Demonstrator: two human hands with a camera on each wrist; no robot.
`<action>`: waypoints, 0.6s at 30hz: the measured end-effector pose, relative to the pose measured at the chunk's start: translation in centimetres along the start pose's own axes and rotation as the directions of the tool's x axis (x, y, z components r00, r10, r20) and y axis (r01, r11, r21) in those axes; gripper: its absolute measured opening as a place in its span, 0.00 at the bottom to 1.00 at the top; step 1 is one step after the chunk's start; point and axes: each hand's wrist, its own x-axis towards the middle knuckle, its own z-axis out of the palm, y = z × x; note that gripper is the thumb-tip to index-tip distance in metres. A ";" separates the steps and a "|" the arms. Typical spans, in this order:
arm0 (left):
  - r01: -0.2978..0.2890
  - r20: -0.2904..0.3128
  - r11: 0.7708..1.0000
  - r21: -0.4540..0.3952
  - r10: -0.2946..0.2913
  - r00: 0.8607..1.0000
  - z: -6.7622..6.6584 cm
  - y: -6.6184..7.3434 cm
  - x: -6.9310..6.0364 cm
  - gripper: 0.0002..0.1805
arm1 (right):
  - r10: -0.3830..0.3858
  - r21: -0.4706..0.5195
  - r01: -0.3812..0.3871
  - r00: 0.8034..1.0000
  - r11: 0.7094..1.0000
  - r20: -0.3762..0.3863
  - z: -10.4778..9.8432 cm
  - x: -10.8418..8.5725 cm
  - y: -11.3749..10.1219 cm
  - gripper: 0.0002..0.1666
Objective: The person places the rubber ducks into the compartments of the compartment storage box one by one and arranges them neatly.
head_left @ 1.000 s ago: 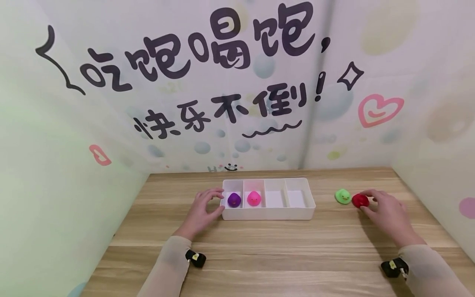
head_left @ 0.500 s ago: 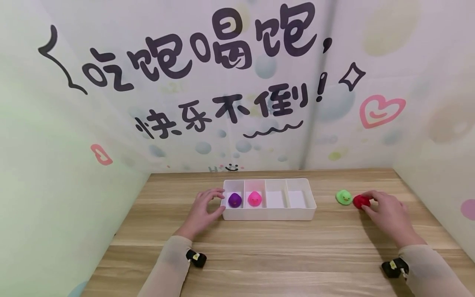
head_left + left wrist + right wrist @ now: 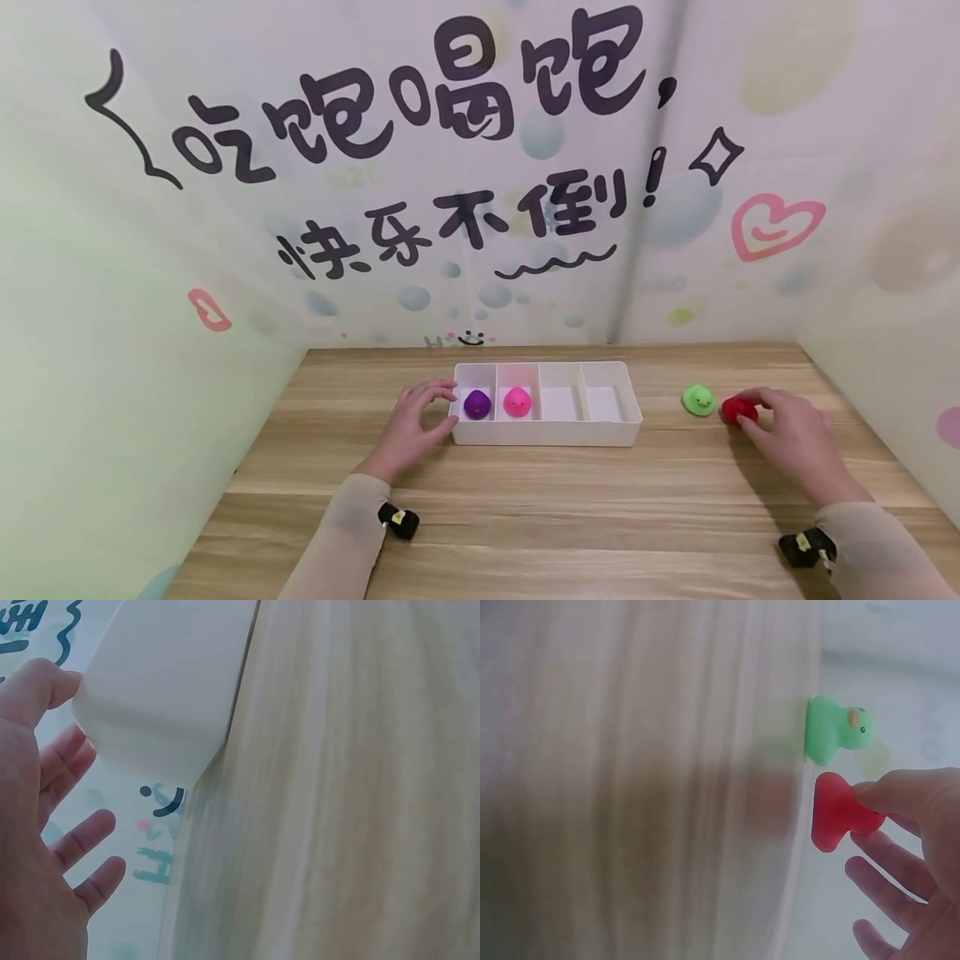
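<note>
My right hand (image 3: 797,442) pinches a red rubber duck (image 3: 836,814) between thumb and fingers. In the right wrist view its base appears slightly off the wooden table. Just left of it in the head view, a green rubber duck (image 3: 699,401) sits upright on the table. At the left end of a white divided box (image 3: 547,433), my left hand (image 3: 408,429) touches the wall with thumb and fingertips, its other fingers spread loosely. Inside the box, a purple rubber duck (image 3: 477,405) occupies the leftmost compartment and a pink rubber duck (image 3: 517,402) the one beside it.
The two right compartments of the box show bare floors. Wood-grain table surface (image 3: 525,517) extends in front of the box and between the hands. Behind it hangs a printed backdrop (image 3: 420,308), with pale walls on both sides.
My right hand has closed its pinch on the red rubber duck and shifted it slightly to the right, away from the green one. The left hand stays at the box. The head view has shifted slightly.
</note>
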 end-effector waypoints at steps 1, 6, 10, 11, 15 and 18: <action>-0.001 -0.001 1.000 0.000 0.001 1.000 0.0 0.0 0.0 0.16 | -0.002 -0.001 0.002 1.000 1.000 -0.006 0.0 0.0 0.0 0.20; 0.006 0.000 1.000 0.009 -0.006 1.000 0.1 -0.2 0.1 0.15 | -0.028 -0.005 0.028 0.999 1.000 -0.045 -0.2 0.1 -0.3 0.20; 0.008 0.001 1.000 0.012 -0.008 1.000 0.2 -0.2 0.1 0.16 | -0.047 -0.007 0.046 0.996 0.999 -0.072 -0.4 0.2 -0.7 0.19; 0.006 0.001 1.000 0.012 -0.006 1.000 0.2 -0.2 0.1 0.16 | -0.051 -0.008 0.050 0.996 0.999 -0.077 -0.5 0.2 -0.8 0.19; 0.005 -0.003 1.000 0.002 -0.005 1.000 0.1 -0.1 0.1 0.15 | -0.078 -0.013 0.077 0.992 0.997 -0.103 -0.7 0.4 -1.5 0.20; 0.011 0.000 1.000 -0.002 -0.011 1.000 0.1 -0.1 0.0 0.15 | -0.095 -0.010 0.094 0.989 0.996 -0.117 -0.9 0.5 -2.1 0.20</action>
